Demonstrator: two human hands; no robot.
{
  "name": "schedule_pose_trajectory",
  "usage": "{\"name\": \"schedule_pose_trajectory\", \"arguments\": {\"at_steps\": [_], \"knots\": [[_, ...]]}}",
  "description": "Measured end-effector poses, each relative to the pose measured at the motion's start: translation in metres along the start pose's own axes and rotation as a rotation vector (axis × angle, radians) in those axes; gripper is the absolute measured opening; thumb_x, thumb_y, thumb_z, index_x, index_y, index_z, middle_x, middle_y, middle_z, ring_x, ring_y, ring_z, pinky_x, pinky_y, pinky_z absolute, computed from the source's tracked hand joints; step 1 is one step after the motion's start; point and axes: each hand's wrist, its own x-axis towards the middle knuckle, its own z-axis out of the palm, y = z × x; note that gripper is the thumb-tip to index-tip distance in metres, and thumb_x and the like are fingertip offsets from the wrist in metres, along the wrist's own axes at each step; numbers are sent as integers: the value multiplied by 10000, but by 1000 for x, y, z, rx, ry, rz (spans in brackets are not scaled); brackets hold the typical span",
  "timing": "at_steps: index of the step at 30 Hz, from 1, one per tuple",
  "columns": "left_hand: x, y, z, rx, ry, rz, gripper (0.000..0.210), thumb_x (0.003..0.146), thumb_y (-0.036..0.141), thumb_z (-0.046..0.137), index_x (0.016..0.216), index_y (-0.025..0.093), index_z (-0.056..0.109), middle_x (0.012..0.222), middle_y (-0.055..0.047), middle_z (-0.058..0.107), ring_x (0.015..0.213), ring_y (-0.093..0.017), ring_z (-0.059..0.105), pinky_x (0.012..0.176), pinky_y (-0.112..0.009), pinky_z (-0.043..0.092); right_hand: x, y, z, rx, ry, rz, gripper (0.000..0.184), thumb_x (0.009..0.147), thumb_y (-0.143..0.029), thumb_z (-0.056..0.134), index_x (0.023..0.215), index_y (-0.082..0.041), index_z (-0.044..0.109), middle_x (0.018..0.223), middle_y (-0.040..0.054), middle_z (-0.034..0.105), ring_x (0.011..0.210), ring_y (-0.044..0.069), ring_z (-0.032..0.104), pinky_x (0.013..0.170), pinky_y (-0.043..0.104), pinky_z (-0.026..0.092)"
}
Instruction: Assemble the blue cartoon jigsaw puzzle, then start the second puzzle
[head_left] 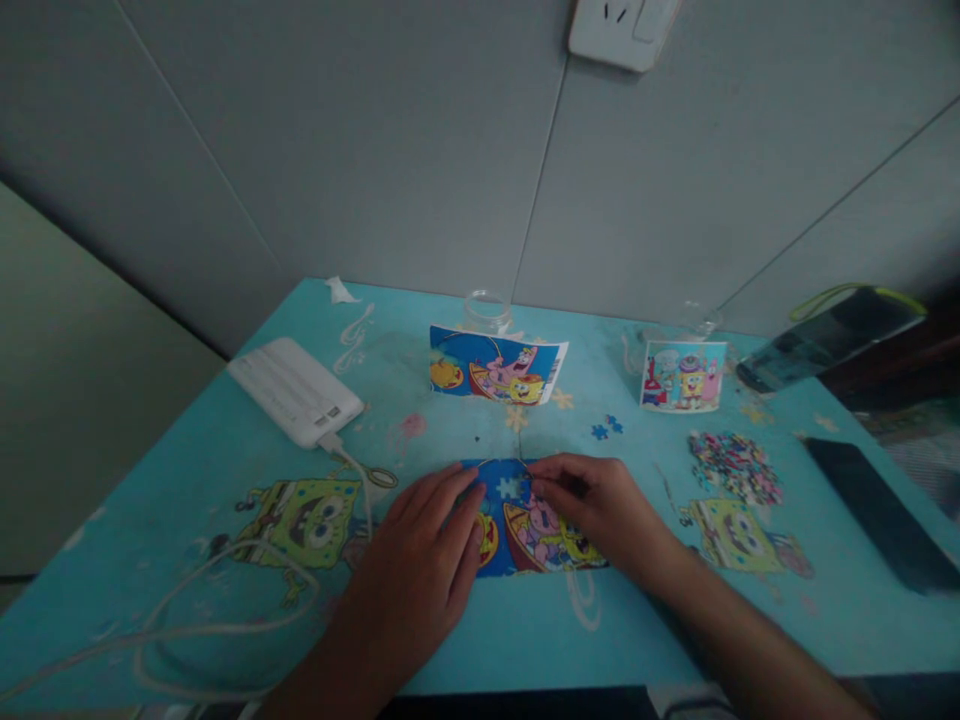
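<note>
A nearly complete jigsaw puzzle [517, 568] with a blue cartoon picture lies flat on the table. A piece-shaped gap [511, 488] in its upper middle shows the light blue tabletop. My left hand [427, 550] rests over the puzzle's left side, fingers stretched out. At the upper edge, just right of the gap, my right hand [592, 490] has thumb and forefinger pinched together; whatever lies between them is too small to make out. Several loose blue puzzle pieces [607, 428] are beyond the right hand. The matching picture card [499, 368] stands behind the puzzle.
Mixed puzzle pieces [735, 468] form a pile on the right, with a second picture card [684, 378] behind. A dark flat phone-like object [885, 515] and a bottle [832, 337] lie at far right. A white power bank [296, 392] and its cable [247, 628] occupy the left.
</note>
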Motion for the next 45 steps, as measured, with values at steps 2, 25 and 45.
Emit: {"name": "schedule_pose_trajectory", "arguments": {"at_steps": [2, 25, 45], "knots": [[0, 1, 0, -2, 4, 1, 405, 987, 179, 486, 1387, 147, 538, 1422, -133, 553, 1326, -280, 510, 1100, -520, 482, 0, 0, 2, -51, 19, -26, 185, 925, -279, 647, 1060, -241, 767, 965, 27, 790, 798, 175, 723, 722, 280, 578], [1, -2, 2, -2, 24, 19, 380, 988, 208, 504, 1357, 131, 555, 1395, -139, 568, 1307, -287, 520, 1070, -524, 500, -1, 7, -54, -196, 595, 21, 272, 938, -381, 608, 1067, -190, 752, 881, 66, 750, 712, 186, 656, 636, 314, 501], [1, 1, -1, -13, 23, 0, 372, 976, 193, 505, 1338, 141, 575, 1392, -133, 578, 1296, -290, 538, 1079, -514, 491, 0, -5, -12, -323, 76, -248, 167, 967, -252, 614, 1072, -239, 743, 964, 48, 723, 904, 193, 652, 852, 345, 500]]}}
